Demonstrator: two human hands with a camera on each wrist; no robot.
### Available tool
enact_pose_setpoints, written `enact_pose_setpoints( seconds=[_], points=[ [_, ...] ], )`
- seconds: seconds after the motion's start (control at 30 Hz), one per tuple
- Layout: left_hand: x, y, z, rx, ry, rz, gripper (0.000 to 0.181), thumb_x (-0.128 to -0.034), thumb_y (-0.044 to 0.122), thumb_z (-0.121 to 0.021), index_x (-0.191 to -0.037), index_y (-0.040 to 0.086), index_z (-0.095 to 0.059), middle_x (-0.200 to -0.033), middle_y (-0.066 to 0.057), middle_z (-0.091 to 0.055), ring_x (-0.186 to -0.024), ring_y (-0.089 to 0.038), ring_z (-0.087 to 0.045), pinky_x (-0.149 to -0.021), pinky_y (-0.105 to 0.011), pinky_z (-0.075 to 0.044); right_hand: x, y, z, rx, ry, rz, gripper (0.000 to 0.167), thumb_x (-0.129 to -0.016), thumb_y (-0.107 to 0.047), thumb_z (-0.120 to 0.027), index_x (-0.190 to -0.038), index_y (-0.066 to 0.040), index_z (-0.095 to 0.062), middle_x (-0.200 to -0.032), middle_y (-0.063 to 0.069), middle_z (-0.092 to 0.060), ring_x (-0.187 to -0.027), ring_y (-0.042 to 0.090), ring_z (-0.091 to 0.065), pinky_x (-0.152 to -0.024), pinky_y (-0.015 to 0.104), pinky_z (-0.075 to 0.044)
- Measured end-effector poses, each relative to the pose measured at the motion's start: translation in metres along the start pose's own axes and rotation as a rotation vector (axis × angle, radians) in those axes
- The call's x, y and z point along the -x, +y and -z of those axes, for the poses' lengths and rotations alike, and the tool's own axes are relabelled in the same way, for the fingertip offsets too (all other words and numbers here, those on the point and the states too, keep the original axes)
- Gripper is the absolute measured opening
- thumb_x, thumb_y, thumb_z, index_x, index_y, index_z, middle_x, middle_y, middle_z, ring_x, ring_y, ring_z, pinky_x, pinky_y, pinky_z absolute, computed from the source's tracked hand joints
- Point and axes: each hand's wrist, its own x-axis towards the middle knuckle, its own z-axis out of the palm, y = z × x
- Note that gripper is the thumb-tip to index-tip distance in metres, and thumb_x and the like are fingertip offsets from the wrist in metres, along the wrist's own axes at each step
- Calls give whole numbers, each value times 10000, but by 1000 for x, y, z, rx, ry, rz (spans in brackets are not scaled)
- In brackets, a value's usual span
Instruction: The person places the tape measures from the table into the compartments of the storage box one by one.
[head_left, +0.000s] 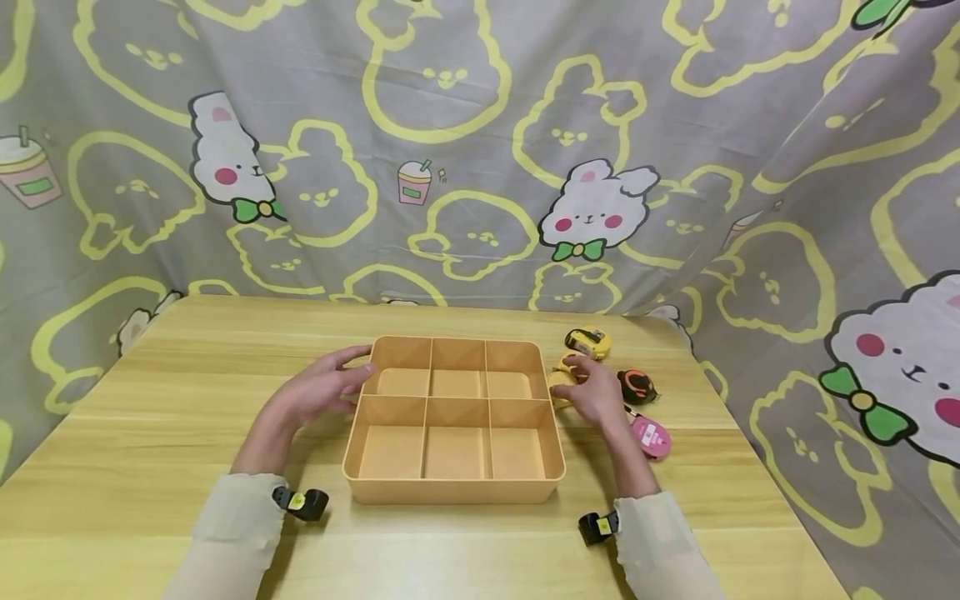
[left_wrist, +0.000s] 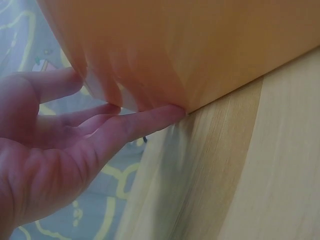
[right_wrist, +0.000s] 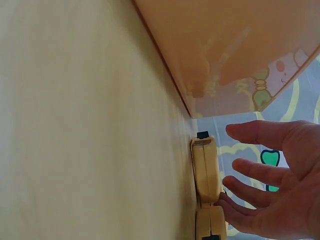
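Note:
A light-orange plastic box (head_left: 454, 492) with several compartments sits on the wooden table, and its compartments hold nothing. At its left wall my left hand (head_left: 326, 385) rests its extended fingers (left_wrist: 150, 120) against the outside, the thumb by the rim. My right hand (head_left: 596, 390) hovers just off the right wall, its fingers loosely spread and holding nothing. Beneath those fingers lie two yellow tape measures (right_wrist: 206, 170), partly hidden from above; whether a fingertip touches one I cannot tell. Beyond them is a yellow-and-black tape measure (head_left: 588, 342).
Right of the right hand lie a black-and-orange tape measure (head_left: 637, 387) and a pink tape measure (head_left: 651, 437). A grey cartoon-print curtain (head_left: 465, 167) hangs behind the wooden table (head_left: 112, 467) and along its sides. Each wrist wears a small black camera (head_left: 307, 504).

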Motion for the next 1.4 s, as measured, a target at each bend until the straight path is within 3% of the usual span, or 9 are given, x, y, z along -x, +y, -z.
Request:
enact_pose_setpoints(
  seconds=[0.4, 0.9, 1.4],
  points=[
    [0, 0, -1, -6, -9, -1, 721, -1090, 303, -461, -1629, 38, -62, -1609, -348, -225, -1478, -530, -253, -1074, -594, -480, 1, 0, 3, 130, -120, 28, 706, -755, -141, -821, -1406, -16, -577, -1434, 279, -555, -1340, 489, -492, -1137, 594, -399],
    [-1, 2, -2, 22, -39, -28, 737, -1089, 287, -468, -1626, 26, -35, -1607, -350, -239, -1481, -530, -244, -1089, -600, -463, 0, -1, 4, 134, -162, 64, 682, -740, -74, -826, -1370, 40, -590, -1391, 309, -573, -1293, 483, -529, -1115, 582, -423],
    [1, 2, 0, 3, -30, -16, 713, -1096, 287, -445, -1625, 23, -47, -1610, -349, -231, -1480, -536, -238, -1085, -600, -467, 2, -5, 5, 143, -204, 19, 735, -727, -69, -831, -1406, 11, -562, -1416, 312, -551, -1325, 496, -498, -1136, 595, -398]
  ],
)
